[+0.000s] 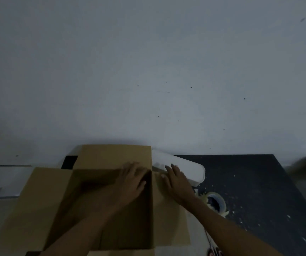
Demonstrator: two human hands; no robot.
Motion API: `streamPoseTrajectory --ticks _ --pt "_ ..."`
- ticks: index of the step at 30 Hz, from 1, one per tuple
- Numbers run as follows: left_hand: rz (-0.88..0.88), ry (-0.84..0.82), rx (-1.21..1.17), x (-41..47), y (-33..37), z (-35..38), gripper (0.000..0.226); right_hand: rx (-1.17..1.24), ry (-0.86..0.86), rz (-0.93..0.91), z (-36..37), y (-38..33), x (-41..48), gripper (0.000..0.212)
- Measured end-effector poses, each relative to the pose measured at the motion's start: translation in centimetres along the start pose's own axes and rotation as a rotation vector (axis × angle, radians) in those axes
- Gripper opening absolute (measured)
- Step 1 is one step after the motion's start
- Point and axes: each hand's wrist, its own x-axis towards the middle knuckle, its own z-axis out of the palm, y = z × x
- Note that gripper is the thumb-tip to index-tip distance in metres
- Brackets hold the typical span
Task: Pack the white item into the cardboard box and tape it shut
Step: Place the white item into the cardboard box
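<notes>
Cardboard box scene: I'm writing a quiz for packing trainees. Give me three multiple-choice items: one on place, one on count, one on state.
1. Where does the white item lie relative to the cardboard box?
A. inside it
B. outside, past its right flap
C. beneath it

2. How many hands show?
A. none
B. one
C. two

3. The box's flaps are:
A. taped shut
B. spread open
C. cut off

Answers:
1 B: it lies on the dark table beyond the flap.
2 C: the left hand is at the box's far right corner and the right hand rests on the right flap.
3 B: the flaps lie outward and the inside shows.
</notes>
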Motion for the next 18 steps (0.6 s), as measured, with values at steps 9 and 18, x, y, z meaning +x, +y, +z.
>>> streamPoseTrajectory --ticks 9,18 --pt "0.262 -0.070 0.216 4.0 4.1 6.3 0.054 -0.114 -0.127 0.061 -1.1 9.2 5.9 0.059" --pt "0.215 -0.011 0.177 4.2 4.6 8.3 0.050 -0.427 -0.289 -0.086 -0.4 12.8 7.9 0.111"
